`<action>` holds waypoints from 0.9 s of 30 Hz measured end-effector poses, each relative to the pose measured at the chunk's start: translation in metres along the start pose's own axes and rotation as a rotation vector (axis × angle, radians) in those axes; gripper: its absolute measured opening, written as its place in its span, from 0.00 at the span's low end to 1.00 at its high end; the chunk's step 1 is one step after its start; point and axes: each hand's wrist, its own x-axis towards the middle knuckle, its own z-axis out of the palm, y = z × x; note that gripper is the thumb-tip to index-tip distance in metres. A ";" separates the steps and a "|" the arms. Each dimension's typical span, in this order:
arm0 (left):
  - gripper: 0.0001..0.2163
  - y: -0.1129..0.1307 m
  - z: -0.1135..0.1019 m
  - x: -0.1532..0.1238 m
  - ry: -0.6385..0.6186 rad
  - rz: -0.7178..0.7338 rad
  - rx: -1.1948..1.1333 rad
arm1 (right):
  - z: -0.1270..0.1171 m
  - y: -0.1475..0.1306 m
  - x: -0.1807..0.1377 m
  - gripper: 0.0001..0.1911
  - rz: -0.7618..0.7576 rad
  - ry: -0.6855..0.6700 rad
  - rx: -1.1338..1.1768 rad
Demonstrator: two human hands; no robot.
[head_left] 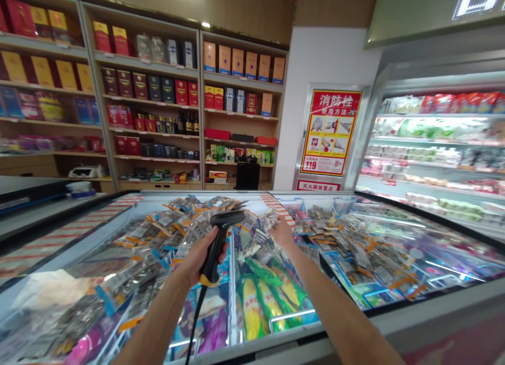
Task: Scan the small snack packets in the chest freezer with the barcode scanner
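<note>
Forearms [329,296]; scanner [215,252] — near-upright, nose [236,216] rightward

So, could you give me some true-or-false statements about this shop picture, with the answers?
1. The left hand grips a black scanner. True.
2. The scanner has no cord. False: a black cord hangs from its handle.
3. Both hands are on the scanner. False: the right hand is apart from it, reaching over the freezer.
4. Yellow-and-green packages lie inside the freezer. True.
5. The red-framed poster is left of the wooden shelves. False: it is to the right of the shelves.
6. The poster shows the number 119. True.
</note>
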 end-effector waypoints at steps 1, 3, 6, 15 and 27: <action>0.14 -0.001 0.002 0.001 -0.008 0.002 -0.003 | -0.006 0.007 -0.004 0.24 -0.004 0.039 0.074; 0.14 -0.002 0.009 0.002 -0.028 -0.001 -0.006 | -0.018 0.018 -0.013 0.24 -0.024 0.104 0.221; 0.13 -0.001 0.025 0.005 -0.085 -0.016 -0.009 | -0.028 0.028 -0.022 0.24 -0.070 0.202 0.371; 0.14 -0.007 0.038 0.002 -0.186 -0.054 -0.033 | -0.022 0.042 -0.027 0.22 -0.121 0.330 0.387; 0.16 -0.008 0.037 -0.003 -0.228 -0.095 -0.095 | -0.030 0.038 -0.031 0.22 -0.105 0.341 0.307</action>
